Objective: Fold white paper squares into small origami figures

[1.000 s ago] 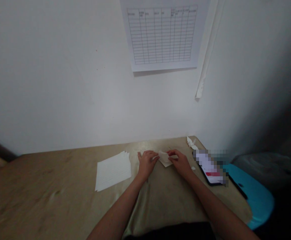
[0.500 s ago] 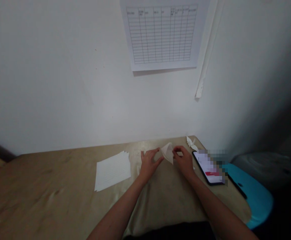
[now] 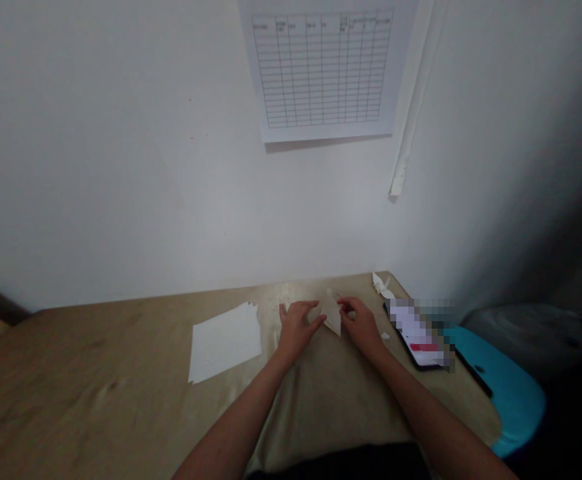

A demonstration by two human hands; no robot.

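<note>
A small folded white paper is held just above the brown table, between my two hands. My left hand has its thumb and a finger on the paper's left side. At the paper's right edge, my right hand pinches it between thumb and fingertips. To the left of my hands lies a stack of white paper sheets, slightly fanned.
A phone with a lit, partly blurred screen lies at the right. Behind it sits a folded white paper figure. A tiny white scrap is beside my right hand. A turquoise chair adjoins the table's right edge.
My right hand has shifted slightly left and down, closer to my left hand. The folded paper has turned and looks narrower, and the white scrap now shows more fully.
</note>
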